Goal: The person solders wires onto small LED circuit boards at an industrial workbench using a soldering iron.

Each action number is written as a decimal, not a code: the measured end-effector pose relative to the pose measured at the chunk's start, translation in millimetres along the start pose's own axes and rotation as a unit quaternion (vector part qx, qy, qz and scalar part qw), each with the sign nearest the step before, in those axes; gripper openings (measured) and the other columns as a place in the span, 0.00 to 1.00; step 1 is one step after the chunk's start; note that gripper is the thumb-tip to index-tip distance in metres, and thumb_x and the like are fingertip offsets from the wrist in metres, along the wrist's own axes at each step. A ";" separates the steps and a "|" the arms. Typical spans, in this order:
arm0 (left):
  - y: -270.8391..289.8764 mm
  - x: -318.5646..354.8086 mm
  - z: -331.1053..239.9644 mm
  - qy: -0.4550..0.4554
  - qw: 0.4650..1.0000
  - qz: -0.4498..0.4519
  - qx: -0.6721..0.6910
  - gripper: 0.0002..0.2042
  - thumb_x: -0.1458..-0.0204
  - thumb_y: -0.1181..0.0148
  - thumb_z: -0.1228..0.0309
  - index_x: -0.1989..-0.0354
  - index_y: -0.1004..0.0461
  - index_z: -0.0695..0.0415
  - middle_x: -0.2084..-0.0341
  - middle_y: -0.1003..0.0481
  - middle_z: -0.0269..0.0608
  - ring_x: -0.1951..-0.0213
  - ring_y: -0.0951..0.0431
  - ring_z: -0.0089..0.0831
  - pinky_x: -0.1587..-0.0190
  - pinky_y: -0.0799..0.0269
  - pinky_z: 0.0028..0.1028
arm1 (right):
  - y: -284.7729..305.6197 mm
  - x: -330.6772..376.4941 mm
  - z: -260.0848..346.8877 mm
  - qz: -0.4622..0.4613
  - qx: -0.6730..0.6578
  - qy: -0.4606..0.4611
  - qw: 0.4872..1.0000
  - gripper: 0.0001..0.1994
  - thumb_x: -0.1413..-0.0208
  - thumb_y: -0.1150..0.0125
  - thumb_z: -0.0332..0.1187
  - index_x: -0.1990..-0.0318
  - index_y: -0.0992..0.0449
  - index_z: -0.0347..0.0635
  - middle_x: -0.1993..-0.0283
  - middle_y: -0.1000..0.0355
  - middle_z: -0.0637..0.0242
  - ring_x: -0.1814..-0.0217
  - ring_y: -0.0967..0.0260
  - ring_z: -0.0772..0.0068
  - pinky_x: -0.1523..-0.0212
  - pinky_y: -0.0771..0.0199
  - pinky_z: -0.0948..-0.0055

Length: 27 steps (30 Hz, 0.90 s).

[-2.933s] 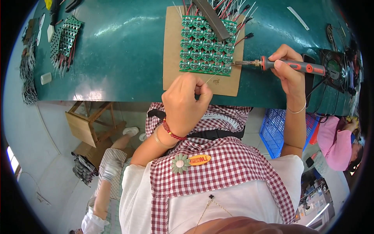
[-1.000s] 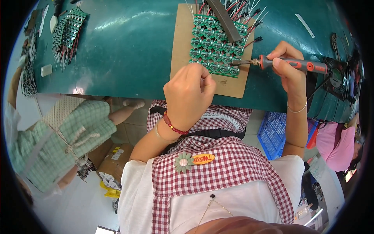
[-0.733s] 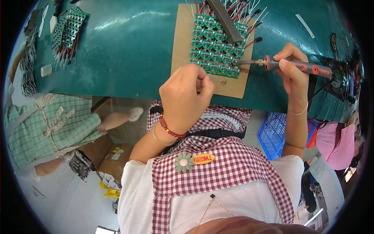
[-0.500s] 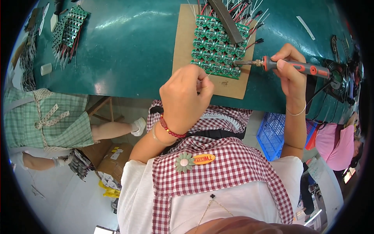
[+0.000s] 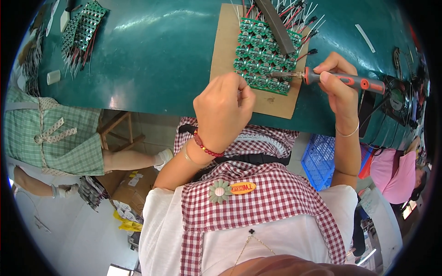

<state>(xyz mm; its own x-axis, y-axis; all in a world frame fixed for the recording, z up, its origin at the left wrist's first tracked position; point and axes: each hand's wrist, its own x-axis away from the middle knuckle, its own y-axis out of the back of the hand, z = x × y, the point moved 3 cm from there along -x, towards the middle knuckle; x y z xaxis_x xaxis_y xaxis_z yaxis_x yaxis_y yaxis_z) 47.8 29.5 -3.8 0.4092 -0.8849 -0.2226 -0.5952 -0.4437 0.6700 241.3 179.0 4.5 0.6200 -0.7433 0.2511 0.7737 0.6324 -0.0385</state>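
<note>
A panel of small green circuit boards [image 5: 264,55] with red, black and white wires lies on a brown cardboard sheet [image 5: 225,50] on the dark green table [image 5: 152,55]. My right hand [image 5: 334,78] grips a soldering iron with an orange and grey handle [image 5: 350,81]; its tip touches the panel's near right edge. My left hand [image 5: 223,110] is closed in a pinch just in front of the panel, holding a thin wire I can barely see. A dark flat bar [image 5: 276,23] lies across the far boards.
More green circuit boards with wires [image 5: 83,30] lie at the table's far left. A small black fan [image 5: 398,99] sits at the right. A person in a green checked apron [image 5: 50,133] stands at the left. A blue crate [image 5: 320,158] sits below the table.
The person in the green checked apron walked in at the left and moved further left. My hands stayed over the panel, with small shifts of the soldering iron tip.
</note>
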 end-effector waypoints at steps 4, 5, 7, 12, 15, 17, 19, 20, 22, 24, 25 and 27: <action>-0.7 -0.4 -0.2 0.006 1.000 0.002 0.000 0.06 0.59 0.39 0.82 0.77 0.31 0.59 0.86 0.31 0.37 0.83 0.30 0.27 0.80 0.35 0.26 | 4.9 1.2 -3.3 -0.003 -0.016 -0.026 1.000 0.06 0.52 0.39 0.30 0.70 0.27 0.36 0.69 0.27 0.67 0.69 0.36 0.84 0.69 0.41 0.83; 0.0 -0.5 -0.6 0.009 1.000 0.008 0.001 0.06 0.59 0.39 0.81 0.77 0.31 0.59 0.85 0.31 0.37 0.83 0.30 0.27 0.80 0.35 0.26 | 6.8 2.0 -4.3 -0.006 -0.021 -0.045 0.999 0.06 0.52 0.39 0.30 0.70 0.27 0.37 0.69 0.28 0.67 0.69 0.36 0.84 0.69 0.41 0.83; 3.9 -1.1 -2.4 0.013 1.000 0.015 0.001 0.06 0.59 0.39 0.81 0.77 0.31 0.60 0.85 0.31 0.37 0.83 0.29 0.27 0.80 0.34 0.26 | 8.4 3.3 -2.2 -0.008 -0.038 -0.037 0.999 0.06 0.52 0.39 0.30 0.70 0.27 0.37 0.69 0.28 0.67 0.70 0.37 0.85 0.70 0.42 0.83; 13.3 -2.8 0.3 0.023 1.000 0.013 0.009 0.05 0.58 0.39 0.81 0.77 0.31 0.60 0.83 0.30 0.38 0.83 0.29 0.27 0.79 0.33 0.25 | 2.4 -1.5 10.7 -0.021 0.002 0.021 1.000 0.07 0.53 0.39 0.31 0.70 0.27 0.36 0.70 0.28 0.67 0.71 0.38 0.85 0.71 0.43 0.83; 14.8 -3.9 -0.8 0.025 0.999 0.018 0.013 0.05 0.58 0.39 0.81 0.77 0.31 0.60 0.84 0.30 0.38 0.83 0.29 0.27 0.79 0.33 0.25 | 0.2 -5.3 13.5 -0.011 0.012 0.009 1.000 0.08 0.53 0.39 0.32 0.70 0.26 0.37 0.70 0.28 0.67 0.70 0.37 0.84 0.70 0.41 0.83; 15.2 -3.4 2.7 0.023 1.000 0.008 0.008 0.05 0.58 0.39 0.81 0.77 0.31 0.60 0.84 0.30 0.38 0.83 0.29 0.27 0.79 0.33 0.25 | -0.9 -6.1 13.0 -0.003 -0.008 -0.014 1.000 0.08 0.52 0.39 0.32 0.70 0.26 0.37 0.69 0.27 0.67 0.68 0.35 0.83 0.68 0.40 0.83; 14.3 -1.8 6.6 0.022 1.000 -0.002 0.004 0.05 0.59 0.39 0.81 0.77 0.31 0.61 0.84 0.30 0.38 0.83 0.29 0.27 0.80 0.34 0.25 | -9.6 -8.2 12.8 0.001 -0.009 -0.004 1.000 0.08 0.52 0.39 0.32 0.70 0.26 0.36 0.69 0.27 0.67 0.68 0.35 0.83 0.67 0.40 0.83; 14.3 -1.6 7.9 0.021 1.000 -0.004 0.002 0.05 0.59 0.39 0.81 0.77 0.30 0.60 0.84 0.30 0.38 0.83 0.29 0.27 0.80 0.34 0.25 | -14.0 -8.9 13.3 0.002 -0.012 0.005 1.000 0.08 0.52 0.39 0.32 0.70 0.26 0.36 0.68 0.27 0.66 0.67 0.35 0.83 0.66 0.39 0.83; 13.2 -1.3 9.8 0.021 1.000 -0.005 0.000 0.05 0.59 0.39 0.81 0.77 0.30 0.60 0.85 0.30 0.38 0.83 0.29 0.27 0.80 0.34 0.25 | -18.2 -11.8 11.3 0.005 -0.002 0.008 1.000 0.07 0.51 0.39 0.31 0.70 0.26 0.36 0.68 0.27 0.66 0.67 0.35 0.83 0.66 0.39 0.82; 13.1 -1.7 10.0 0.013 1.000 -0.013 -0.004 0.06 0.59 0.39 0.81 0.77 0.31 0.59 0.85 0.31 0.37 0.84 0.30 0.28 0.80 0.35 0.26 | -20.8 -14.3 10.1 0.012 0.007 0.011 1.000 0.07 0.51 0.39 0.31 0.70 0.26 0.35 0.68 0.26 0.66 0.67 0.35 0.83 0.66 0.39 0.82; 12.7 -1.4 10.0 0.015 1.000 -0.014 -0.005 0.06 0.59 0.39 0.81 0.77 0.31 0.59 0.85 0.31 0.37 0.84 0.30 0.28 0.80 0.35 0.26 | -20.9 -14.8 9.1 0.017 0.012 0.006 1.000 0.07 0.51 0.39 0.31 0.69 0.26 0.35 0.68 0.26 0.66 0.67 0.35 0.83 0.66 0.39 0.82; 10.9 -1.7 9.8 0.025 1.000 -0.009 -0.010 0.06 0.59 0.39 0.81 0.78 0.31 0.59 0.85 0.31 0.37 0.84 0.30 0.28 0.80 0.35 0.27 | -20.1 -14.9 8.4 0.022 0.019 0.001 1.000 0.07 0.51 0.39 0.30 0.69 0.26 0.35 0.67 0.26 0.66 0.67 0.35 0.83 0.66 0.39 0.82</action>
<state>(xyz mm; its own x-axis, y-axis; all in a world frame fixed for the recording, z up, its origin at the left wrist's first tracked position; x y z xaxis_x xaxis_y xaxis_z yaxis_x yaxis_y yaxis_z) 33.9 24.7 -3.0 0.4540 -0.8685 -0.1992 -0.5736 -0.4559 0.6805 215.5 179.3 9.6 0.6541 -0.7143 0.2488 0.7397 0.6728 -0.0131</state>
